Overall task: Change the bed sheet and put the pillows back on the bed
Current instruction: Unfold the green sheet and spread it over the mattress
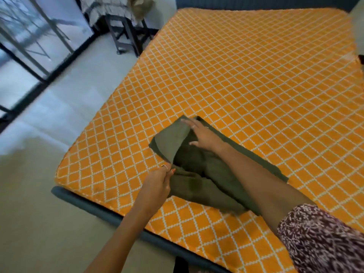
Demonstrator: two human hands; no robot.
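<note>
A folded dark green bed sheet (199,164) lies on the near left part of the bare mattress (256,75), which is orange with a white lattice pattern. My left hand (159,180) pinches the sheet's near left edge between thumb and fingers. My right hand (201,134) lies flat with straight fingers on top of the sheet, beside a lighter flap turned up at its far corner. No pillows are in view.
The dark bed frame (94,207) runs along the mattress's near left side, with pale floor (39,194) beyond it. A dark chair (126,32) draped with cloth stands past the bed's far left corner. Glass doors (29,42) with black frames fill the left.
</note>
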